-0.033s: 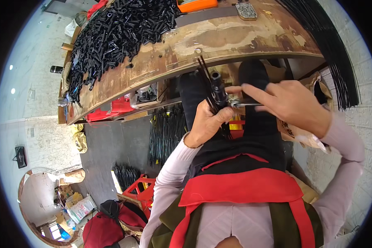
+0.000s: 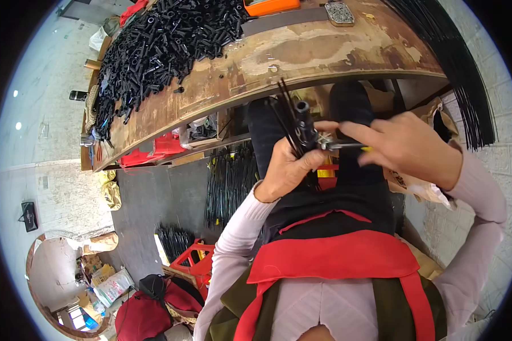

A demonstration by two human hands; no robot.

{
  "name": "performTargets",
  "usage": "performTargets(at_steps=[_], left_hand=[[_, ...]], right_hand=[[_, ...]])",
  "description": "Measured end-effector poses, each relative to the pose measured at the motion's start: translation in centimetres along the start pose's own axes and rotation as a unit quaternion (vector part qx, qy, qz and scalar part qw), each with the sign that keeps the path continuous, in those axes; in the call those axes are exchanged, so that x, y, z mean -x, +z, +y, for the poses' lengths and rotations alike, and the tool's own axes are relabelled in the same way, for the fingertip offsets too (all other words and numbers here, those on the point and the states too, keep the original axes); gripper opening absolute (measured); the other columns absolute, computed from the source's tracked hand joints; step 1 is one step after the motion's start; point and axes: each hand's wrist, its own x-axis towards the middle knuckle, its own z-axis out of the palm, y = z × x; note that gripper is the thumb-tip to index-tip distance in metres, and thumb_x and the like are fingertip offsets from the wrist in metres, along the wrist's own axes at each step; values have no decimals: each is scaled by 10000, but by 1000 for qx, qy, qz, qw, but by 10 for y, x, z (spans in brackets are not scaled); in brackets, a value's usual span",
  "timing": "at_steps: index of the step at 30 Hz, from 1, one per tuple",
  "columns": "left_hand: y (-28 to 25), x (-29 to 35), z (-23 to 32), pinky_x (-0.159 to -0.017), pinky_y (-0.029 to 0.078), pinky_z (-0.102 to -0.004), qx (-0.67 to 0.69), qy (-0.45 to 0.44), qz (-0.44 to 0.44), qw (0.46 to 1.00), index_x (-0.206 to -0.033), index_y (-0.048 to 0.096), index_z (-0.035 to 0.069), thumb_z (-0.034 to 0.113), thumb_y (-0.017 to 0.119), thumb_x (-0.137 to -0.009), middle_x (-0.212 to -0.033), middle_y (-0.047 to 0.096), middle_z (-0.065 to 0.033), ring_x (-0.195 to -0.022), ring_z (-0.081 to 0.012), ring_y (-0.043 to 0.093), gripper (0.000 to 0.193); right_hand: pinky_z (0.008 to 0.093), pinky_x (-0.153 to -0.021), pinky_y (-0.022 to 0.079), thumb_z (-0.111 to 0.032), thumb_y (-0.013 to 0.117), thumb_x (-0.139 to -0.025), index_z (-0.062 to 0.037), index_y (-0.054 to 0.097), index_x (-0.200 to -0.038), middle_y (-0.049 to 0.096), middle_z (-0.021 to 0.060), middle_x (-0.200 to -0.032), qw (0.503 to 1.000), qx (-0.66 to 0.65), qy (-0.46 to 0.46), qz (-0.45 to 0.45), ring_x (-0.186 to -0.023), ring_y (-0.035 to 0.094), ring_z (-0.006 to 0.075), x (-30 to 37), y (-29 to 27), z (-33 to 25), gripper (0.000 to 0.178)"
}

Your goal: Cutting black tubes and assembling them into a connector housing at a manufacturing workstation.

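Observation:
Upright in front of my lap is a black tube (image 2: 303,124) with an open round end. Several thin black rods (image 2: 286,111) stand close along its left side. My left hand (image 2: 287,170) is closed around the tube and rods, thumb across the front. Small silvery fittings (image 2: 323,140) sit at the tube's right side. A thin metal shaft with a yellow bit at its right end, which looks like a screwdriver (image 2: 342,145), points at these fittings. My right hand (image 2: 407,148) holds it at the yellow end, slightly blurred, with the forefinger reaching toward the tube.
A wooden workbench (image 2: 290,54) carries a big heap of short black tubes (image 2: 159,54), an orange tray (image 2: 272,5) and a small box of metal bits (image 2: 339,14). Long black rods (image 2: 461,74) hang over its right end. Bundles of rods (image 2: 230,184) stand on the floor at left.
The tube and rods have shifted slightly right. My right hand's fingers have moved, and a yellow bit of the screwdriver now shows beside them.

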Motion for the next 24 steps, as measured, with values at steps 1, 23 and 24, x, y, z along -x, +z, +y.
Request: performTargets(at_steps=[1,23,24], left_hand=[[3,3,-1,-930,449,-272,3,-1,1,1000,-1312,538,1,318,699,-911,-1130,637,-32,-1012,-95,566,536],[21,2,-11,-595,366,-199,-41,40,93,994,-1247,595,24,282,652,-922,-732,500,56,-650,-30,438,419],[14,5,-8,-606,379,-201,-52,15,62,997,-1267,583,26,363,684,-909,-737,511,53,-666,-36,456,502]], right_hand=[[343,-537,449,-160,704,-871,-46,531,-1239,562,66,-672,1000,-1,0,-3,-594,609,203,2,-1,-5,422],[391,-605,475,-104,673,-800,-8,497,-1201,561,106,-784,985,37,44,161,-674,583,312,19,7,-23,448],[383,-594,479,-124,673,-817,4,490,-1206,565,111,-761,996,18,57,73,-650,586,321,21,0,-25,448]])
